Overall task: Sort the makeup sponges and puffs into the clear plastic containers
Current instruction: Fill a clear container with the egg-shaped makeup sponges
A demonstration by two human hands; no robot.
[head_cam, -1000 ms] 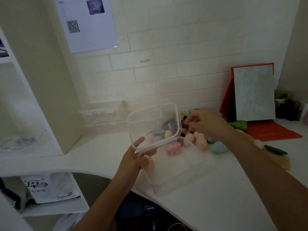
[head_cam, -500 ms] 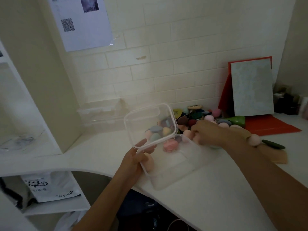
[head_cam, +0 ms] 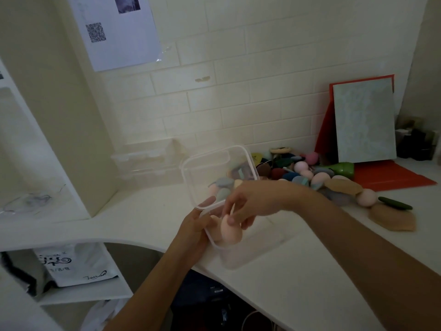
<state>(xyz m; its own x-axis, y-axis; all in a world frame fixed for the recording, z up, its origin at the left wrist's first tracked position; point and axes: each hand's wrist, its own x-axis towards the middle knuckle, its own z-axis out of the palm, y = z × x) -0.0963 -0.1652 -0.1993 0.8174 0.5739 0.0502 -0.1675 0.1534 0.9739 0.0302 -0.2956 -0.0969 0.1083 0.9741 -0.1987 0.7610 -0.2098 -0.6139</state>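
My left hand (head_cam: 194, 229) grips the near corner of a clear plastic container (head_cam: 253, 255) on the white counter and holds its clear lid (head_cam: 205, 168) tilted up behind it. My right hand (head_cam: 250, 201) is over the container's left end, fingers pinched on a peach makeup sponge (head_cam: 230, 232) that sits just inside the rim. Through the lid I see grey and pastel sponges. A pile of coloured sponges and puffs (head_cam: 300, 173) lies against the wall to the right.
Tan flat puffs (head_cam: 391, 217), a pink round sponge (head_cam: 366, 197) and a dark green puff (head_cam: 395, 203) lie at right. More clear containers (head_cam: 143, 163) are stacked by the wall. A red folder with a grey board (head_cam: 364, 120) leans in the corner. A shelf unit (head_cam: 35, 139) stands left.
My right hand has come back from the pile at the wall to the container's near left end, carrying a peach sponge. My left hand has kept its hold on container and lid.
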